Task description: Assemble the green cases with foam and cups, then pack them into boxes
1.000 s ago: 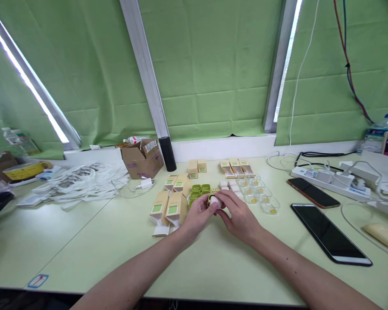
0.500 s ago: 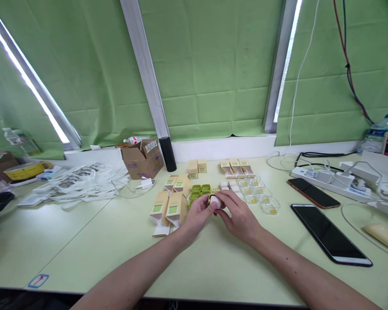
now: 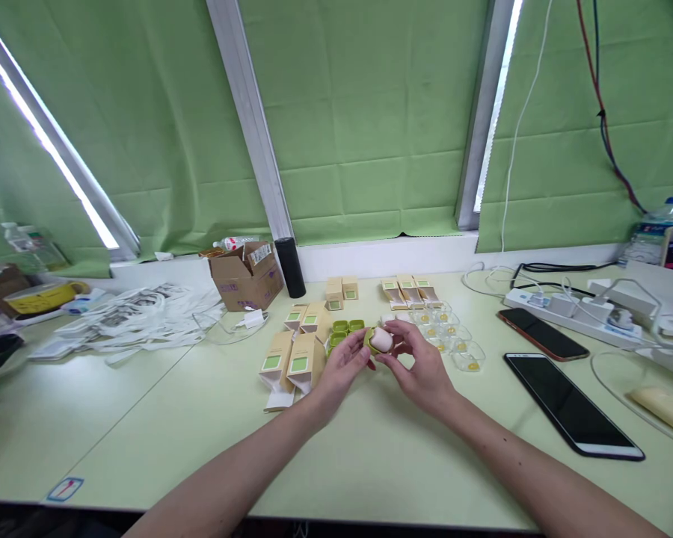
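Between my two hands is a small white rounded case [image 3: 381, 339] set partly in an olive-green cover [image 3: 369, 338]. My left hand [image 3: 341, 368] grips the cover from the left, thumb in front. My right hand [image 3: 423, 368] has its thumb and fingers around the right side of the white case. Behind my left fingers stand green square cups [image 3: 341, 326], partly hidden. White rounded pieces [image 3: 404, 317] show just beyond my right fingers. Clear plastic shells [image 3: 469, 357] with yellow spots lie to the right of them.
Open tan cartons [image 3: 307, 356] with green labels stand left of my hands; others [image 3: 408, 290] stand farther back. On the right lie two phones [image 3: 572, 403] and a power strip [image 3: 572, 317]. Back left are a cardboard box [image 3: 247, 280], a black cylinder [image 3: 290, 267] and piled white straps [image 3: 140, 317].
The white case has turned in my hands and shifted slightly right, showing more of itself and the green cover. My right hand has moved a little to the right, its fingers opening wider.
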`<state>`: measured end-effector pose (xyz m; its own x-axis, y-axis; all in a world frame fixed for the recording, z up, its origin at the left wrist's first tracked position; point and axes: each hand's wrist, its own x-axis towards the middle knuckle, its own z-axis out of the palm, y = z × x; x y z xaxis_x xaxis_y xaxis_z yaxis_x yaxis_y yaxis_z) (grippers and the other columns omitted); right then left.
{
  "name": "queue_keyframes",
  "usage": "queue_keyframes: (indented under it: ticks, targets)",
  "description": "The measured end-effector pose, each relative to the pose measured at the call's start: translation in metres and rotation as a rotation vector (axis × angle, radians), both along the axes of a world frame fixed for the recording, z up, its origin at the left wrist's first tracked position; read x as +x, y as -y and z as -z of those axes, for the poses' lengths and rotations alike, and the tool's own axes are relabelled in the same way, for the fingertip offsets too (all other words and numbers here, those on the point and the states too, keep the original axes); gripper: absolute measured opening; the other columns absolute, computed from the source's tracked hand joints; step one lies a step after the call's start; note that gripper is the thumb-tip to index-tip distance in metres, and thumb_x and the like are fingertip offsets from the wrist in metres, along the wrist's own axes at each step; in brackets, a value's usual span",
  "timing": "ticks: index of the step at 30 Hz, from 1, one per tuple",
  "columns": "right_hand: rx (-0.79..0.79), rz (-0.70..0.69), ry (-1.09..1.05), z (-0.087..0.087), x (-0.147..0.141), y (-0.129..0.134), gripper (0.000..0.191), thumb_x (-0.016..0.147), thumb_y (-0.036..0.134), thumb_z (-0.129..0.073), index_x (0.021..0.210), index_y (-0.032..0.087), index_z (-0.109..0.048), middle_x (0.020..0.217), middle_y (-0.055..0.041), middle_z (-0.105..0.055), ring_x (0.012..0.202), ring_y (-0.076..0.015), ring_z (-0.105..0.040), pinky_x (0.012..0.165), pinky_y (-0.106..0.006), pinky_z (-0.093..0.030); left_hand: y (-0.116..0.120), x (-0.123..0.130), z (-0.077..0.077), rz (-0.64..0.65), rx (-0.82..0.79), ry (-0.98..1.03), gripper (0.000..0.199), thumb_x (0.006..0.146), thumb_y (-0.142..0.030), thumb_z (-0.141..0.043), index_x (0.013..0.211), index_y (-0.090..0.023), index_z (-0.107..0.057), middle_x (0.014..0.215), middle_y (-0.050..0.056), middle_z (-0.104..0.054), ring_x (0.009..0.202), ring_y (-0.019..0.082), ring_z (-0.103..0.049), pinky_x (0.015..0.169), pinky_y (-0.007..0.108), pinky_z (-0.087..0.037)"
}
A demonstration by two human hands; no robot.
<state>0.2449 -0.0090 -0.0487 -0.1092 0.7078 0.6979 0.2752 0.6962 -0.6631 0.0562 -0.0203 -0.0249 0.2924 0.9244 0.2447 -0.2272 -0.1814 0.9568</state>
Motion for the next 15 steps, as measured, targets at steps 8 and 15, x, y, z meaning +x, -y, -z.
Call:
queue_keyframes:
  ticks: [8, 15]
  targets:
    - [-0.305, -0.211, -0.286, -0.011, 0.001, -0.001, 0.049, 0.096, 0.054, -0.073, 0.131, 0.026, -0.052, 0.103, -0.0056, -0.075, 0.079, -0.0185, -0.07, 0.07, -0.035, -0.063, 0.0, -0.006, 0.001, -0.216, 0.264, -0.191, 0.039, 0.098, -0.033, -0.07, 0.135, -0.023, -0.064, 0.138, 0.014, -0.064, 0.12, 0.026, -0.061, 0.1, 0.039, -0.052]
    - [-0.599, -0.398, -0.443, -0.022, 0.003, -0.001, 0.06, 0.086, 0.069, -0.078, 0.119, 0.024, -0.055, 0.072, 0.0045, -0.066, 0.06, -0.0164, -0.064, 0.063, -0.036, -0.059, 0.004, -0.009, 0.004, -0.299, 0.66, -0.481, 0.049, 0.098, -0.014, -0.062, 0.144, -0.028, -0.061, 0.146, 0.014, -0.061, 0.135, 0.031, -0.055, 0.106, 0.048, -0.053]
